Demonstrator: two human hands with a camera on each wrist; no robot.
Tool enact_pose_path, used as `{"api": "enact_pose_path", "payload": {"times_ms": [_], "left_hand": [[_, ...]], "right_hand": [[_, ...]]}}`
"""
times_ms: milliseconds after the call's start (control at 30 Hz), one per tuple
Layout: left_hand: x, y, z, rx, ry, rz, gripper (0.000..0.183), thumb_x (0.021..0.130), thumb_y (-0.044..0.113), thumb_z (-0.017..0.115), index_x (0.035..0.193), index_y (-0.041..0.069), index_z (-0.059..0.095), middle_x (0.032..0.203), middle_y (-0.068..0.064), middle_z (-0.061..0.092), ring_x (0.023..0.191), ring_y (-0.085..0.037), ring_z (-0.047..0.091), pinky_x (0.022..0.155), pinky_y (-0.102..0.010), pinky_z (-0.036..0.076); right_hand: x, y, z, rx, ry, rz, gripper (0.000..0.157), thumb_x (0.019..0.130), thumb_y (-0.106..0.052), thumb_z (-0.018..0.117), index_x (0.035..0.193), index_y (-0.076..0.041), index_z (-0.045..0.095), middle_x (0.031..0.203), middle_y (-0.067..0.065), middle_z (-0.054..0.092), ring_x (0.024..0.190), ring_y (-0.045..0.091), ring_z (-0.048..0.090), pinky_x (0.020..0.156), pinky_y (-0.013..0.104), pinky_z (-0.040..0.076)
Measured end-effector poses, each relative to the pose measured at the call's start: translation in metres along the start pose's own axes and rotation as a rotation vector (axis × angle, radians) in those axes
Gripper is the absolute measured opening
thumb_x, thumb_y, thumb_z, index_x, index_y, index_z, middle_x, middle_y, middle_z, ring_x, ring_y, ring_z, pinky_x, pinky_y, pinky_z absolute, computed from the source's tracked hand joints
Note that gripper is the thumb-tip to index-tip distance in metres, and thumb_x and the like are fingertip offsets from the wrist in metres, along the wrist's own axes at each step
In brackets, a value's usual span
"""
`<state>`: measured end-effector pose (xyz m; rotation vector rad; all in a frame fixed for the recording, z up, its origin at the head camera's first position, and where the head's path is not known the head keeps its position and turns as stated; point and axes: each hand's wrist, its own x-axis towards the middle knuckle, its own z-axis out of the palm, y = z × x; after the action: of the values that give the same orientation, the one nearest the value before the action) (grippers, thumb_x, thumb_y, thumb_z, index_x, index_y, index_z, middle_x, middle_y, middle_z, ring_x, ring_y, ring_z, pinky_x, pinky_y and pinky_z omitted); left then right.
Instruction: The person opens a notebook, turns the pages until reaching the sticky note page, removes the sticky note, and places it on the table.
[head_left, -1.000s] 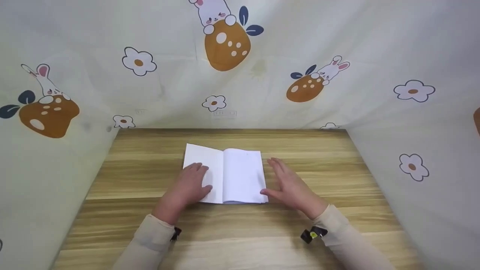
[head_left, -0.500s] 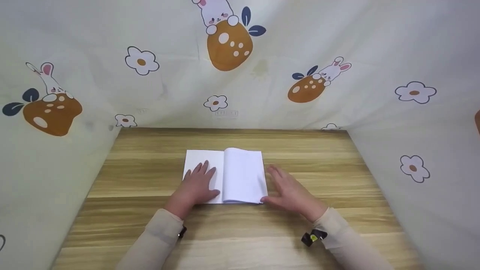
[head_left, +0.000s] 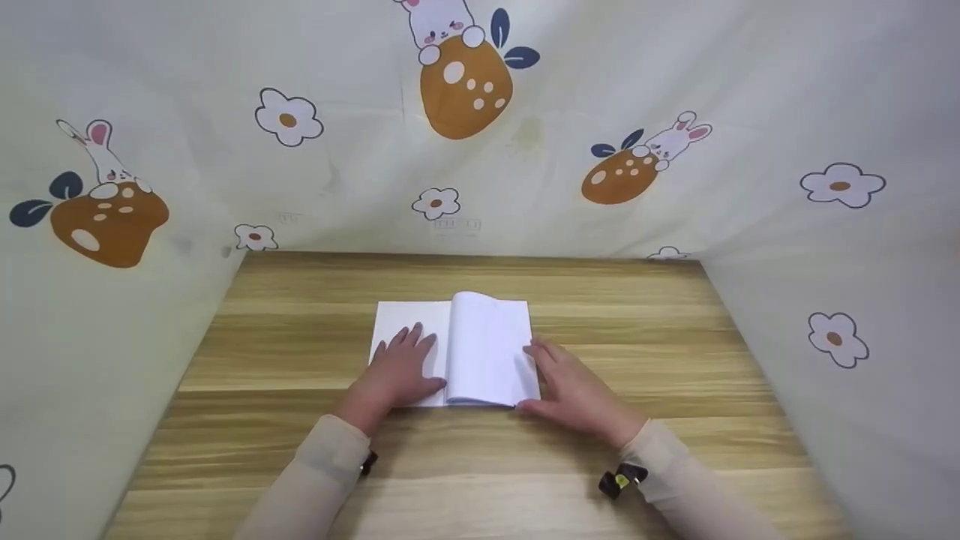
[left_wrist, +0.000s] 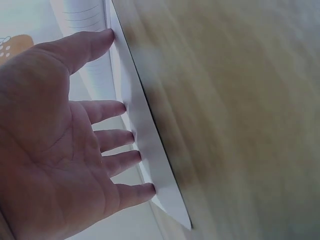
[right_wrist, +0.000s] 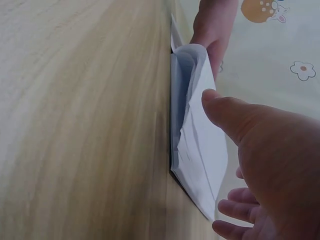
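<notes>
An open notebook [head_left: 491,352] with white pages lies on the wooden table; its right-hand pages bulge up near the spine. My left hand [head_left: 397,371] rests on the left page, fingers spread and fairly straight. In the left wrist view the fingertips [left_wrist: 125,106] touch that page. At the notebook's right edge is my right hand [head_left: 581,390], thumb near the lower corner and fingers by the side edge. From the right wrist, the thumb [right_wrist: 212,97] lies by the loose page edges, and nothing is visibly pinched.
The wood-grain table [head_left: 480,465] runs around the notebook on all sides. Pale cloth [head_left: 360,172] printed with rabbits, flowers and brown fruit walls off the back and both sides. Each wrist carries a small black camera mount [head_left: 622,480].
The left page, raised at first, now lies flat under my left hand, which has spread and shifted right. My right hand has moved slightly left, closer to the notebook's edge.
</notes>
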<state>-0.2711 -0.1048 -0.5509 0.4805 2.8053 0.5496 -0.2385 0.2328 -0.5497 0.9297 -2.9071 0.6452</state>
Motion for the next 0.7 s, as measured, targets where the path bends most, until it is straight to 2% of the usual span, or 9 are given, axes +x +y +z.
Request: {"api": "enact_pose_path", "payload": {"times_ms": [200,467,700], "left_hand": [[0.0,0.001,0.0,-0.021,-0.001,-0.008,0.087,0.1,0.044,0.076,0.167,0.0,0.043,0.177,-0.03,0.027,0.164,-0.052,0.023,0.128,-0.075,0.018],[0.002,-0.001,-0.001,-0.027,0.001,-0.007,0.087,0.099,0.044,0.078,0.165,0.0,0.045,0.176,-0.031,0.029,0.163,-0.052,0.025,0.127,-0.076,0.02],[0.001,0.0,-0.001,-0.038,-0.005,-0.007,0.086,0.098,0.043,0.078,0.165,0.0,0.046,0.176,-0.03,0.029,0.163,-0.052,0.024,0.127,-0.077,0.019]], "right_hand": [[0.0,-0.005,0.005,-0.006,0.006,-0.005,0.093,0.092,-0.051,0.089,0.16,-0.002,0.05,0.162,0.024,0.05,0.148,0.043,0.052,0.125,0.055,0.04],[0.001,-0.007,0.013,-0.012,0.031,-0.073,0.085,0.094,-0.045,0.089,0.158,-0.002,0.053,0.16,0.02,0.053,0.147,0.04,0.053,0.125,0.054,0.041],[0.003,-0.011,0.019,-0.022,0.055,-0.065,0.085,0.094,-0.046,0.088,0.158,-0.003,0.054,0.159,0.017,0.054,0.146,0.039,0.053,0.124,0.054,0.042]]}}
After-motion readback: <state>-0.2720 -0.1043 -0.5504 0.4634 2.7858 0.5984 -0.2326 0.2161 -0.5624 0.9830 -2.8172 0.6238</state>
